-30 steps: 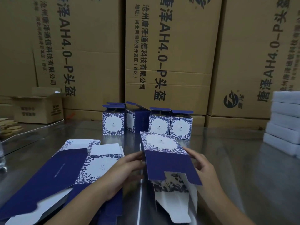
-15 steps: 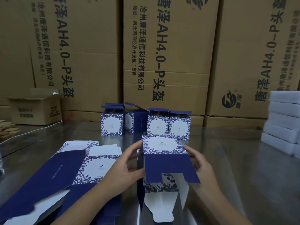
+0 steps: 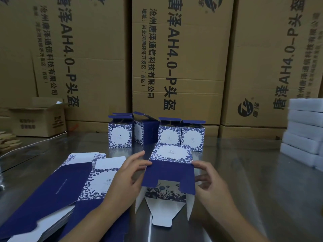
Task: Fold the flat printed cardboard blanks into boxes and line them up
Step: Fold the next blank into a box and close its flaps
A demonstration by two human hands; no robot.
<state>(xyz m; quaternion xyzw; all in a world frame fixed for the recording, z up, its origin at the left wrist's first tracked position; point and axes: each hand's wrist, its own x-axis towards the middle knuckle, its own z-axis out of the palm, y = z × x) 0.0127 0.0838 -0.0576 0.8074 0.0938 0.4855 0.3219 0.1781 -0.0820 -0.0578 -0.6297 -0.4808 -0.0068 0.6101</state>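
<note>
A half-formed blue and white floral box (image 3: 170, 172) lies on its side in front of me, its open end with white flaps facing me. My left hand (image 3: 125, 179) grips its left edge, thumb on the navy flap. My right hand (image 3: 208, 180) holds the right edge with curled fingers. A stack of flat printed blanks (image 3: 70, 186) lies to the left on the metal table (image 3: 244, 180). Several folded boxes (image 3: 155, 132) stand in a row behind, top flaps up.
Tall brown shipping cartons (image 3: 178, 58) wall off the back of the table. A small open carton (image 3: 37, 117) sits at the back left. White foam blocks (image 3: 304, 131) are stacked at the right edge. Tan flat pieces (image 3: 7, 140) lie at the far left.
The box has squared up from a slanted sleeve and its navy flap has swung down toward me. Both hands have shifted up along its sides.
</note>
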